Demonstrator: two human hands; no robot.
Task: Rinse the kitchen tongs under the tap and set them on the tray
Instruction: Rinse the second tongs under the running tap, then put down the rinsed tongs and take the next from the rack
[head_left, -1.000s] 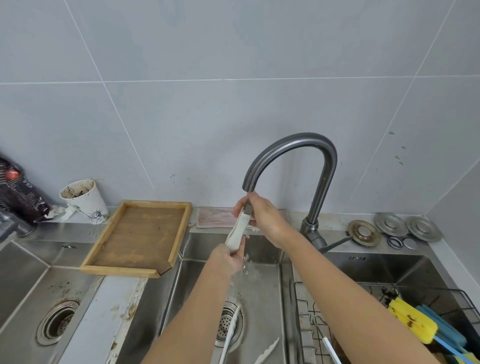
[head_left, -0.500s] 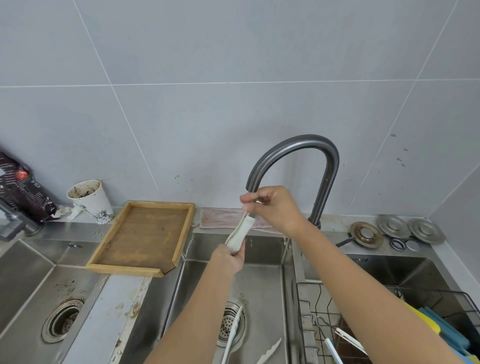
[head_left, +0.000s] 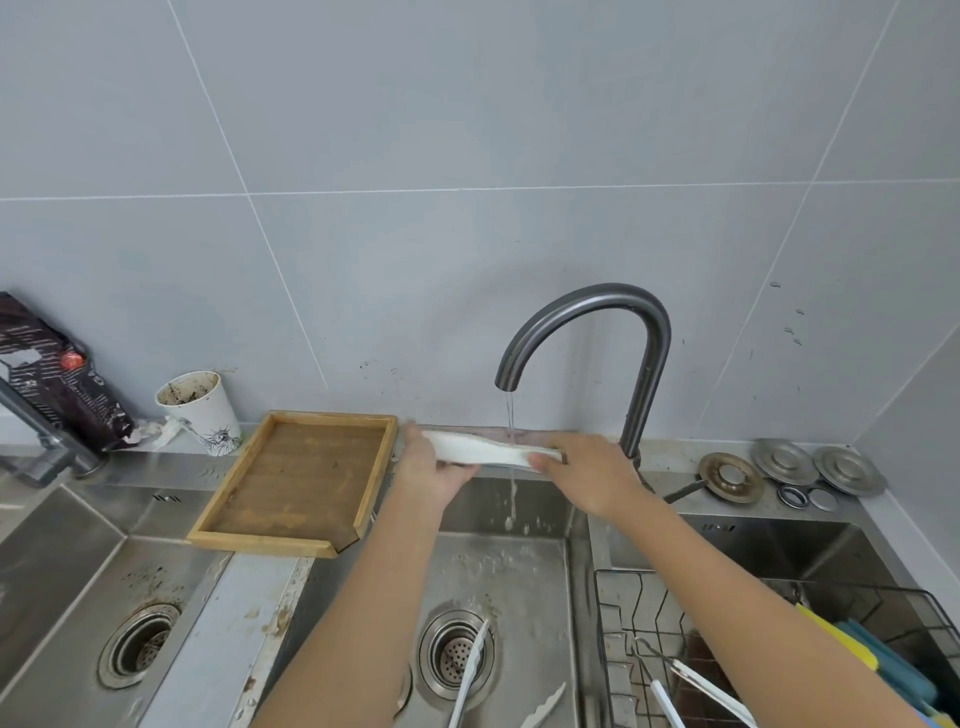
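A pale grey tiled wall (head_left: 467, 130) backs a steel counter (head_left: 249, 623) with sink basins let into it. At far left a dark packet (head_left: 57, 374) leans by a stained paper cup (head_left: 200, 410). Right of the cup the wooden tray (head_left: 296, 478) lies across the counter's far edge. Just right of the tray, the left hand (head_left: 434, 475) curls round one end of the white tongs (head_left: 488, 451), which lie level over the middle basin (head_left: 519, 577). A thin stream from the dark tap (head_left: 597, 322) falls on their middle. The right hand (head_left: 592, 475) pinches the other end. More tongs, perhaps two pairs, lie near the drain (head_left: 457, 654). Further right are a wire rack (head_left: 623, 623) and metal discs (head_left: 789, 462).
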